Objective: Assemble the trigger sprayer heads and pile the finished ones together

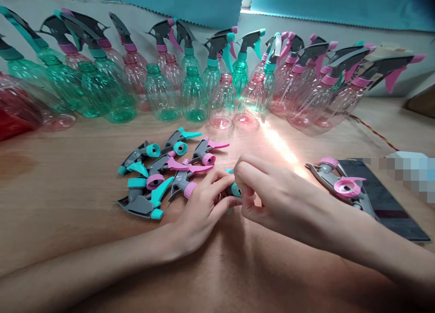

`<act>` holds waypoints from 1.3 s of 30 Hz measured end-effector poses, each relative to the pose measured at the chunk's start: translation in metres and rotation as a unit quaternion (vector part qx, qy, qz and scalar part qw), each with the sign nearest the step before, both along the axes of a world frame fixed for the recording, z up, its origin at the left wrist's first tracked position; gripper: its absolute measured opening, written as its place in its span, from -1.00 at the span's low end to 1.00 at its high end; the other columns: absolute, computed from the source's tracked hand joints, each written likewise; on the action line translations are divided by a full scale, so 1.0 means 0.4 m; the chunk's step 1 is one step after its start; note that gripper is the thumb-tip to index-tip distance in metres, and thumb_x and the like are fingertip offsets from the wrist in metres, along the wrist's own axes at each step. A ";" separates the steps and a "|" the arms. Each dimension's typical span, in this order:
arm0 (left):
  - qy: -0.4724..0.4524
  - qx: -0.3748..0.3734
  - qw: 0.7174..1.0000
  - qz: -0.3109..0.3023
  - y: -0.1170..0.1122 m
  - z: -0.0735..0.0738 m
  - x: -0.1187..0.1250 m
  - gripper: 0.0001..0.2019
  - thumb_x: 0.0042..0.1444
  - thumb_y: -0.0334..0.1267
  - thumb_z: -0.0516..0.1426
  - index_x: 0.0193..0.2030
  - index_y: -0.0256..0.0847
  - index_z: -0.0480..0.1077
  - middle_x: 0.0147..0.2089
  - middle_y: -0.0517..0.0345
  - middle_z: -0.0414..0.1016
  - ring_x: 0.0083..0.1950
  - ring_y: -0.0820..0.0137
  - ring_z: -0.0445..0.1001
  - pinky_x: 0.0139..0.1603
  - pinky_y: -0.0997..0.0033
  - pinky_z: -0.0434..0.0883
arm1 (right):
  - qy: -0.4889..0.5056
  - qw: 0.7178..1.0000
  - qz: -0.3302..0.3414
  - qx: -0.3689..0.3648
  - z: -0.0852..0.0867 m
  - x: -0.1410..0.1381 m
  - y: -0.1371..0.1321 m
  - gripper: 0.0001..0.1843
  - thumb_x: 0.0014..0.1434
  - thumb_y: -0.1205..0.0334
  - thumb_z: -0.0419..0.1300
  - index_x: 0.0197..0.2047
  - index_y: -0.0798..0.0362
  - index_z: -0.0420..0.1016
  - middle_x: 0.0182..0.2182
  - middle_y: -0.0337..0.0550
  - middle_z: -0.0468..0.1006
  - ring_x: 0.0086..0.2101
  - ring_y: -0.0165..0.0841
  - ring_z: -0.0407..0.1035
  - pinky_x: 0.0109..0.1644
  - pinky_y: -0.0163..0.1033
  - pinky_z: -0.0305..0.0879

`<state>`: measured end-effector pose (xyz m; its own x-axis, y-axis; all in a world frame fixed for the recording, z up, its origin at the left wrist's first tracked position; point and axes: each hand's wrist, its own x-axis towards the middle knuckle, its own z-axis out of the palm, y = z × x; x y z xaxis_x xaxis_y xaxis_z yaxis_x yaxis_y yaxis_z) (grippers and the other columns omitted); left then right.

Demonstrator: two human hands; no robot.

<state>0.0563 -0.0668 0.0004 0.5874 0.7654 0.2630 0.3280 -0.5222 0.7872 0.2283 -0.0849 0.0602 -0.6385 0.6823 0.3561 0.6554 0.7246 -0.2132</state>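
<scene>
While held low over the tabletop (pixel 84 240), a teal sprayer part (pixel 235 189) is pinched from both sides.
Both the left hand (pixel 200 211) and the right hand (pixel 272 190) clamp it (mostly hidden); a slip might flick it among the loose sprayer heads (pixel 163 170) beside.

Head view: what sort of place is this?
Likely a spray-bottle assembly bench: rows of teal and pink bottles, loose trigger heads on the wooden table, left hand and right hand pinching a teal-collared part.
</scene>
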 end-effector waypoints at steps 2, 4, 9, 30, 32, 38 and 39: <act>-0.003 -0.012 1.000 -0.004 0.001 0.002 0.001 -0.82 0.20 -0.43 0.03 -0.13 -0.16 0.39 -0.11 0.18 0.31 0.00 0.36 0.29 0.02 0.43 0.28 | 0.002 1.000 0.006 -0.004 0.001 0.003 0.000 -0.68 -0.13 0.61 0.04 -0.40 0.03 0.04 -0.46 -0.35 0.17 -0.53 -0.54 0.00 -0.52 -0.41 -0.06; -0.007 -0.023 1.000 -0.002 0.002 0.006 0.001 -0.80 0.20 -0.43 0.03 -0.10 -0.15 0.39 -0.11 0.19 0.32 -0.01 0.36 0.29 0.03 0.43 0.27 | 0.008 1.000 0.010 -0.011 0.007 0.005 0.000 -0.68 -0.10 0.59 0.06 -0.41 0.02 0.03 -0.47 -0.36 0.17 -0.54 -0.54 -0.02 -0.53 -0.40 -0.06; -0.011 -0.056 0.998 0.001 -0.007 0.014 -0.003 -0.81 0.21 -0.39 0.04 -0.08 -0.12 0.40 -0.12 0.20 0.32 -0.04 0.38 0.31 0.00 0.44 0.27 | 0.009 1.000 -0.023 -0.010 0.032 0.025 0.016 -0.69 -0.07 0.60 0.01 -0.43 -0.01 0.01 -0.49 -0.32 0.18 -0.54 -0.50 0.03 -0.52 -0.36 0.01; -0.021 -0.101 0.995 0.012 -0.014 0.014 -0.002 -0.83 0.18 -0.37 0.09 -0.12 -0.11 0.43 -0.13 0.19 0.31 -0.11 0.40 0.33 -0.09 0.44 0.32 | 0.112 0.922 -0.042 -0.367 0.032 0.059 0.030 -0.82 0.10 0.34 0.16 -0.25 0.01 0.21 -0.34 -0.30 0.33 -0.44 -0.51 0.23 -0.40 -0.34 0.23; -0.021 -0.100 0.995 0.014 -0.013 0.013 -0.003 -0.84 0.17 -0.38 0.09 -0.15 -0.12 0.43 -0.13 0.19 0.32 -0.12 0.41 0.33 -0.08 0.45 0.32 | 0.122 0.907 -0.043 -0.402 0.029 0.061 0.034 -0.83 0.11 0.32 0.16 -0.25 0.02 0.21 -0.33 -0.30 0.33 -0.44 -0.51 0.22 -0.40 -0.35 0.22; -0.011 -0.103 0.995 0.010 -0.012 0.012 -0.003 -0.76 0.16 -0.37 0.12 -0.04 -0.07 0.44 -0.10 0.18 0.34 -0.10 0.38 0.34 -0.06 0.41 0.34 | 0.183 0.872 -0.015 -0.455 0.016 0.059 0.049 -0.79 0.09 0.32 0.20 -0.25 0.03 0.21 -0.31 -0.30 0.30 -0.41 -0.52 0.20 -0.34 -0.34 0.22; -0.012 -0.105 0.994 0.008 -0.011 0.013 -0.003 -0.75 0.16 -0.36 0.12 -0.03 -0.06 0.43 -0.10 0.18 0.34 -0.10 0.38 0.34 -0.06 0.42 0.34 | 0.193 0.865 -0.016 -0.464 0.013 0.059 0.052 -0.79 0.09 0.32 0.20 -0.25 0.03 0.21 -0.31 -0.30 0.30 -0.40 -0.51 0.20 -0.33 -0.34 0.22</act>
<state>0.0551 -0.0713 0.0055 0.5703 0.8141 0.1096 0.3155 -0.3403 0.8858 0.2519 -0.0642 0.0656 -0.5698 0.8038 -0.1709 0.4220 0.1077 -0.9002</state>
